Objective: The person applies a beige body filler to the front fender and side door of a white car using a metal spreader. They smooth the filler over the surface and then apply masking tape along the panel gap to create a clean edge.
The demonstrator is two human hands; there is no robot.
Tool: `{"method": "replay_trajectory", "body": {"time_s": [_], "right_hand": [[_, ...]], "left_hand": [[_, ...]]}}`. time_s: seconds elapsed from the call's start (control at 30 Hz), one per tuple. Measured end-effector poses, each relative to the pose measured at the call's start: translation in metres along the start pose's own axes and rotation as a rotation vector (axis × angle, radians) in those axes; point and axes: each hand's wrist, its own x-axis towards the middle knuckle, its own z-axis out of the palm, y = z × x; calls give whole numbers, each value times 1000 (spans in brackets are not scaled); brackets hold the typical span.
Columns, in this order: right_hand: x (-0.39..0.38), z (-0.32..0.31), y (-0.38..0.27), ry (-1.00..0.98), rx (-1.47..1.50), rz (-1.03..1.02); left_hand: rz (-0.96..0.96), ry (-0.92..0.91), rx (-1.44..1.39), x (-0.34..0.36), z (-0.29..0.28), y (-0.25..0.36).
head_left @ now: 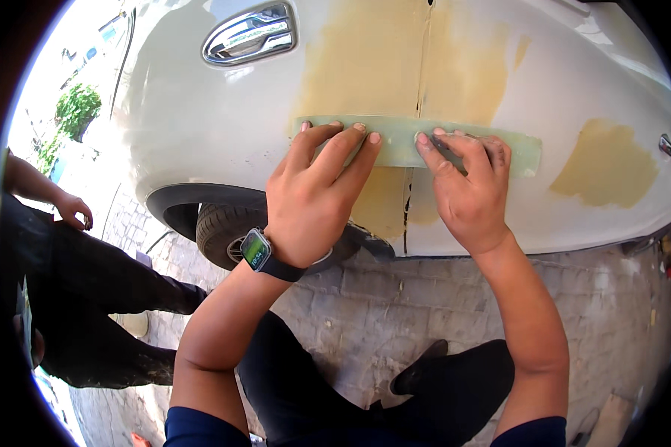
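Tan patches (361,67) are covering parts of a white car body (209,119), their edges ragged, so the surface work is looking unfinished; a pale green strip (399,145) is lying across the seam (423,67), the left hand (309,182) and right hand (472,197) holding it there, fingers (338,153) bending, forearms (220,328) angling inward

Dressed in navy-blue short sleeves (205,428) and black trousers (298,380), shod in a dark shoe (417,369); equipped on the left wrist (294,249) with a rounded-square smartwatch (256,250), green-lit on its screen, with a smooth black strap (285,270); bare-forearmed, smudged dark on the right fingers (470,153).
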Motion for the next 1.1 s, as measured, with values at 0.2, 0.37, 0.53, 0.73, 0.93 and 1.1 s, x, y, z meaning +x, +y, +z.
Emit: {"method": "replay_trajectory", "body": {"time_s": [0.2, 0.37, 0.53, 0.73, 0.93, 1.1], "right_hand": [[-42, 14, -9, 7, 4, -27], [-80, 25, -18, 13, 32, -14], [-115, 39, -32, 31, 54, 36], [-161, 64, -56, 77, 74, 119], [-197, 86, -94, 98, 126, 281], [-212, 108, -158, 135, 239, 549]], "left_hand": [[-38, -24, -7, -40, 14, 19], [-32, -30, -4, -69, 27, 34], [10, -72, 0, -94, 35, 40], [58, -139, -13, -122, 43, 44], [165, -234, -6, -138, 40, 37], [350, -338, 1, -141, 28, 14]]}}
